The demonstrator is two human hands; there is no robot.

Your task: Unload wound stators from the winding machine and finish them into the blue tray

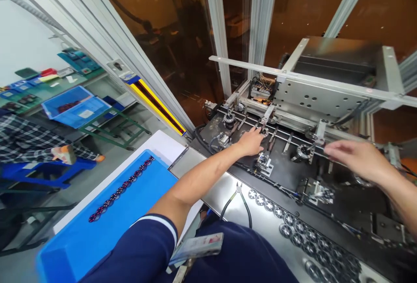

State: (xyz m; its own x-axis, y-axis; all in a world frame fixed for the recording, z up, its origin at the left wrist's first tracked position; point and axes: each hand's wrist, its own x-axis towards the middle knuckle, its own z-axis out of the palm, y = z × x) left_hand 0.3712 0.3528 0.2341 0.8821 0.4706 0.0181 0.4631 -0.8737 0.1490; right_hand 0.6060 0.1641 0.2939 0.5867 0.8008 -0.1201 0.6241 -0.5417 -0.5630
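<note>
Your left hand [250, 142] is reaching to a round fixture [264, 132], its grip hidden; your right hand [361, 157] is hovering loosely open beside another fixture [304, 152]. Metal rings [269, 205] are lying lined up on the surface [218, 194], probably for easy reach. A blue bin [137, 220] is holding a row of dark-red rings [125, 185].

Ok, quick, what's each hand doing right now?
Left hand: at a round metal part; whether it grips can't be told.
Right hand: open, loosely curved over the machine bed, nothing visible in it.
</note>
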